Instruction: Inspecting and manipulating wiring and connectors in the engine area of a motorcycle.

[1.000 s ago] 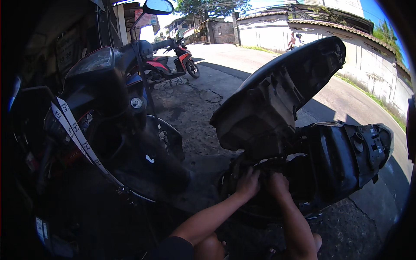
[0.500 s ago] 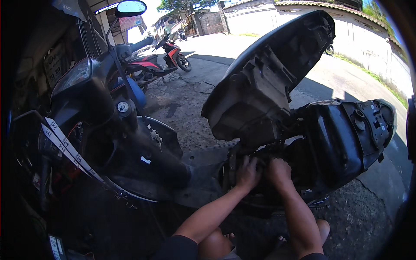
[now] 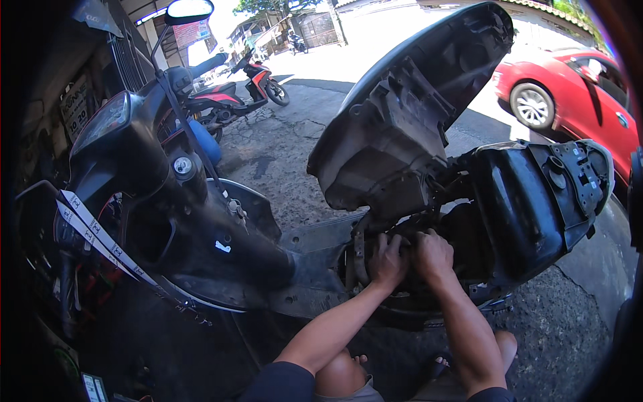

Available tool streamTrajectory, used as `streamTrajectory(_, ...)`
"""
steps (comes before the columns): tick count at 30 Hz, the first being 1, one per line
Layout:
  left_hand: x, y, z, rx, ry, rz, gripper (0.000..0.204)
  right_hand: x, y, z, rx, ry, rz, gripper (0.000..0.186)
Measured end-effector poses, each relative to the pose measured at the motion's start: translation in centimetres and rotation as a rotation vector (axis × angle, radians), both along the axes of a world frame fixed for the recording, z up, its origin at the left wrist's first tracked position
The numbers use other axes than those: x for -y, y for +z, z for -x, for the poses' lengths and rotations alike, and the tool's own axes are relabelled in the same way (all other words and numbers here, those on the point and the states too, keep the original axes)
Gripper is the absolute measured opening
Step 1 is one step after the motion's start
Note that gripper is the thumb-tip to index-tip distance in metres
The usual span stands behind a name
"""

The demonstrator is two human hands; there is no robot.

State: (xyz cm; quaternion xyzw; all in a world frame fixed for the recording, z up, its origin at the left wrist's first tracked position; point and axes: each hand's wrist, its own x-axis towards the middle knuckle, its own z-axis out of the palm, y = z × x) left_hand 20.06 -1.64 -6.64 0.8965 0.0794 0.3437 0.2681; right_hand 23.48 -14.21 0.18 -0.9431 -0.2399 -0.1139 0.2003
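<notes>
A black motor scooter (image 3: 248,264) stands across my view, its seat section (image 3: 395,144) tipped up and showing its underside. Both of my hands reach into the dark gap between the footboard (image 3: 318,242) and the glossy black rear part (image 3: 512,211). My left hand (image 3: 388,263) is closed, fingers curled over something dark beside a frame tube (image 3: 360,249). Close on its right, my right hand (image 3: 433,254) is closed too, its fingertips pointing down among dark parts. Shadow and the hands themselves hide what the fingers grip.
Keys (image 3: 236,210) hang at the scooter's front panel, and a white printed strap (image 3: 100,234) droops at the left. A mirror (image 3: 189,11) sticks up above the handlebar. Beyond are a red-and-black scooter (image 3: 258,87) and a red car (image 3: 569,100) on the road.
A red car has come into view on the right. My view has shifted slightly, and my hands stay in the same gap with only small finger movement.
</notes>
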Motion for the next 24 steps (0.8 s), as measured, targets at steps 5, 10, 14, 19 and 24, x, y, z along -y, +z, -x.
streamTrajectory(5, 0.6, 0.1, 0.5, -0.048, -0.003, -0.010, 0.021, 1.2, 1.0, 1.3, -0.033, -0.156, -0.243, 0.021)
streamTrajectory(10, -1.0, -1.0, 0.3, 0.019, -0.100, 0.030, 0.020, 2.6, 2.0, 4.2, -0.288, 0.003, -0.287, 0.028)
streamTrajectory(14, -2.1, 0.7, 0.6, 0.017, -0.157, 0.063, 0.018, 2.8, 0.2, 6.9, -0.503, 0.259, -0.487, 0.038)
streamTrajectory(19, -2.4, 1.2, 0.4, -0.050, -0.198, 0.124, 0.022, 0.7, -3.7, 8.3, -0.530, 0.135, -0.747, 0.057)
streamTrajectory(24, -3.0, 2.5, 0.3, -0.195, -0.240, 0.090, 0.034, -0.4, -6.3, 7.2, -0.737, 0.167, -0.890, 0.065)
